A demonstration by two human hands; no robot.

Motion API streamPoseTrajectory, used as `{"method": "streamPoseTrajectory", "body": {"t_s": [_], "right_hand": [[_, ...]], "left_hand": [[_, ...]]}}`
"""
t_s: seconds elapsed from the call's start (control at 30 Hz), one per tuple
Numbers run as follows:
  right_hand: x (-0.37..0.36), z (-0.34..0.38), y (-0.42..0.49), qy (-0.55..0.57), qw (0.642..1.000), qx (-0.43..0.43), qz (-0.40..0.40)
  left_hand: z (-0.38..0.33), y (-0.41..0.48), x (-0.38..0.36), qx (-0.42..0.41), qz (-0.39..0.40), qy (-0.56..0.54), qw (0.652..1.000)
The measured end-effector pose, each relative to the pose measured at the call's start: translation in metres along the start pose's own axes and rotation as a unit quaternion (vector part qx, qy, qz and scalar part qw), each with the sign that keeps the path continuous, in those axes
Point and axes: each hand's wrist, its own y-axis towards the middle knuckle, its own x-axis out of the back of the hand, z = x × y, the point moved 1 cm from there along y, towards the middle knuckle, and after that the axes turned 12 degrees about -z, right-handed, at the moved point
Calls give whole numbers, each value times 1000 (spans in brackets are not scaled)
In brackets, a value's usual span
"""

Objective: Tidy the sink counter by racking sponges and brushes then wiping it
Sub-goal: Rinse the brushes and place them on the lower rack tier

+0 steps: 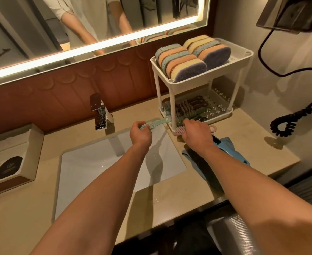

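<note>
Left hand (140, 134), mid-frame over the sink (89, 162), pinches a green brush (157, 122). Right hand (195, 134) curls around a pink brush (179, 130) at the rack's (173, 103) lower tier, center right.

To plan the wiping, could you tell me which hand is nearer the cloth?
Right. The right hand sits just beyond the cloth, by the rack; the left hand is farther left, over the sink.

A chrome faucet (99, 112) stands at the rear edge of the bench (252, 144). A cream box (13, 144) showing dark round discs (9, 166) occupies the left edge. A black coiled cord (287, 122) hangs over the right edge below a dark wall-mounted unit (289, 13). An edge-lit mirror (41, 24) sits above brown scalloped wall panelling (59, 92).
</note>
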Motion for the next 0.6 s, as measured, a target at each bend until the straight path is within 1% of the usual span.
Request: {"method": "streamPoseTrajectory", "body": {"t_s": [0.2, 0.3, 0.43, 0.6], "right_hand": [[-10, -39, 9, -32, 999, -21, -29], [-16, -58, 14, -33, 998, -38, -40], [-24, -69, 25, -43, 997, -49, -31], [-33, -74, 43, -59, 996, -66, -26]], "left_hand": [[-9, 0, -31, 3, 63, 3, 998], [-12, 2, -44, 14, 108, 3, 994], [-19, 13, -60, 27, 156, 1, 987], [-31, 27, -80, 25, 236, 71, 969]]}}
